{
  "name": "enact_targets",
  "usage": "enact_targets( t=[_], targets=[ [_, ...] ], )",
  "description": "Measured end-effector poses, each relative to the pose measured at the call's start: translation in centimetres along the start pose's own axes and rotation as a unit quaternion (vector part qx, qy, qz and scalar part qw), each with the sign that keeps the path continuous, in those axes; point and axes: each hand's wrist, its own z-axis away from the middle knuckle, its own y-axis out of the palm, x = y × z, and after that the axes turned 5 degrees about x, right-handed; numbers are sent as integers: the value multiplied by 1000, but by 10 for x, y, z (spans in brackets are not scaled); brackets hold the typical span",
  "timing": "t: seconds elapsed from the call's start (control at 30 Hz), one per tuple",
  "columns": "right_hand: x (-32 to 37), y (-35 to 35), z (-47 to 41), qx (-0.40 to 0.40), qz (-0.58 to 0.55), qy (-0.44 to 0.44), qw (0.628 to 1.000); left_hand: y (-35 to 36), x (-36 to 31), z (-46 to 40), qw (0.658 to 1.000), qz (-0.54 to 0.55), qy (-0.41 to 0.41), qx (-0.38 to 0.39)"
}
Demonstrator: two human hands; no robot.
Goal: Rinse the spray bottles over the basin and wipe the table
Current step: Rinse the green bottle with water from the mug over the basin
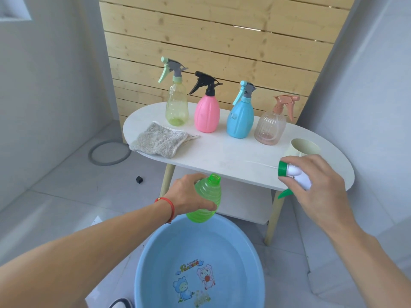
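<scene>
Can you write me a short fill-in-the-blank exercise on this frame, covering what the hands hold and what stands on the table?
1. The left hand grips the uncapped ____ bottle above the basin.
2. The right hand holds the bottle's removed spray ____.
3. ____ capped spray bottles stand on the table.
4. The folded cloth lies left of the ____ bottle.

Missing words: green; head; four; pink

a cream cup (303,147) stands on the table's right end; a grey ring (109,152) and small black piece (139,179) lie on the floor.
</scene>
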Motion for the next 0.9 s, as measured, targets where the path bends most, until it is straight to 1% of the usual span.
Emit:
enact_targets(
  t=[0.07, 0.2, 0.3, 0.4, 0.5, 0.57, 0.63, 0.73, 0.8, 0.9],
  targets=[
    [2, -4, -2, -4, 1, -4, 1000, -1, 0, 0, 1000, 0, -1, -2],
    [2, -2, 1, 36, 13, -34, 999, -3, 0, 0, 1000, 0, -3, 0],
    [5, 3, 0, 66, 32, -86, 994, -3, -1, 1, 1000, -22, 9, 3],
    [16, 12, -1, 110, 53, -121, 985, -1, -5, 6, 997, -69, 36, 11],
    [29, 29, -3, 177, 56, -150, 971, 5, -12, 10, 994, -93, 52, 31],
    [37, 38, -6, 237, 23, -121, 964, 10, -17, 15, 992, -97, 71, 43],
    [44, 42, -9, 288, -27, -65, 955, 13, -21, 20, 991, -92, 89, 47],
    [46, 39, -16, 337, -67, -5, 939, 14, -25, 26, 991, -84, 97, 47],
    [46, 37, -20, 363, -84, 16, 928, 13, -26, 27, 990, -83, 99, 47],
    [47, 38, -22, 401, -72, 11, 913, 14, -28, 30, 989, -87, 105, 49]
  ],
)
